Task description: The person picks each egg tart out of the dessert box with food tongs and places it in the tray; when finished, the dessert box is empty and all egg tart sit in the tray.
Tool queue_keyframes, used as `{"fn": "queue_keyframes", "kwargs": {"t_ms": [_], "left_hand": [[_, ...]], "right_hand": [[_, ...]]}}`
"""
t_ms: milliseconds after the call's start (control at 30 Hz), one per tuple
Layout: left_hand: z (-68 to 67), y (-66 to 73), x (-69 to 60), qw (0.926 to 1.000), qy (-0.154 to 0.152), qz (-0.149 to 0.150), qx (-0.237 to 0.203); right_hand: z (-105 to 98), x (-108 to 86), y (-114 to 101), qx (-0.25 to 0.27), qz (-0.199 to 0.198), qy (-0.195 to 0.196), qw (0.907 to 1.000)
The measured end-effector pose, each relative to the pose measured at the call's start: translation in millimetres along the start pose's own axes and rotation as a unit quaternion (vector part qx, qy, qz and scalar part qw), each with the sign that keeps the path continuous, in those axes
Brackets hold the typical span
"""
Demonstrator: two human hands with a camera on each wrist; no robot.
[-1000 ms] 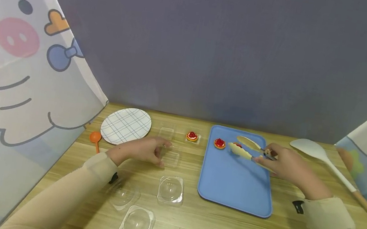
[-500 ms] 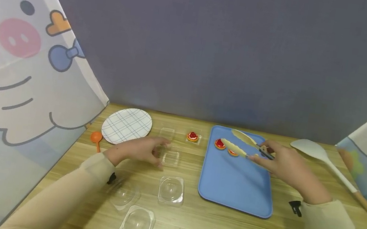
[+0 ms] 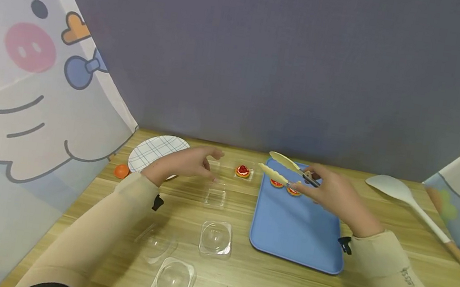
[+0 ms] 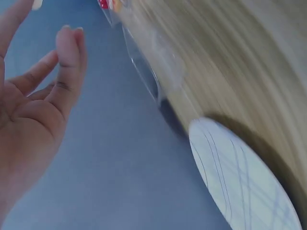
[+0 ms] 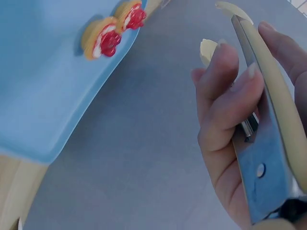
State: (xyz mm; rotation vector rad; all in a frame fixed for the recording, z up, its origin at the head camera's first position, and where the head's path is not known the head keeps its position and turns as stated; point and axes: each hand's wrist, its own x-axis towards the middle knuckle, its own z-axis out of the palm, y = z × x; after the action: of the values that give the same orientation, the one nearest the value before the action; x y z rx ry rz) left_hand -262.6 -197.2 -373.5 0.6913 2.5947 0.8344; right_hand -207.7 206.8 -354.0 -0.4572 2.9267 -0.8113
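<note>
My right hand [image 3: 327, 190] grips a pair of tongs [image 3: 276, 170], their cream tips spread with nothing between them, above the far left edge of the blue tray [image 3: 297, 233]. On that tray lie two red-topped tarts, the left tart [image 3: 276, 183] and the right tart [image 3: 293, 191]; the right wrist view shows both tarts [image 5: 100, 40] too. Another tart [image 3: 242, 171] sits on a small clear plastic base to the left of the tray. My left hand [image 3: 189, 163], fingers apart and holding nothing, hovers over clear bases, one base [image 3: 215, 196] showing just beyond its fingers.
Clear domed lids lie nearer me, including one lid [image 3: 216, 238] and another lid [image 3: 172, 281]. A checked plate [image 3: 153, 152] and an orange spoon [image 3: 121, 171] are at the left. A long-handled white ladle [image 3: 393, 188] lies at the right. A grey wall closes the back.
My right hand and the tongs have moved left, from over the tarts to the tray's left edge. My left hand has risen away from me. The tarts stay in place.
</note>
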Motion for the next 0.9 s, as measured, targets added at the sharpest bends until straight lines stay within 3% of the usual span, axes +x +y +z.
{"fn": "queue_keyframes", "kwargs": {"t_ms": [300,567,900], "left_hand": [[12.6,10.2,47.5,0.9990,-0.011,-0.032,0.028],[21.0,11.4,67.0,0.9981,-0.033,-0.043,0.030],[28.6,11.9,83.0,0.9968,-0.051,-0.031,0.053]], "right_hand": [[12,28.1,-10,-0.007,-0.010,-0.014,0.9998],[23,45.9,-18,0.010,-0.024,-0.066,0.9975],[26,63.4,-26,0.009,-0.029,-0.117,0.9927]]}}
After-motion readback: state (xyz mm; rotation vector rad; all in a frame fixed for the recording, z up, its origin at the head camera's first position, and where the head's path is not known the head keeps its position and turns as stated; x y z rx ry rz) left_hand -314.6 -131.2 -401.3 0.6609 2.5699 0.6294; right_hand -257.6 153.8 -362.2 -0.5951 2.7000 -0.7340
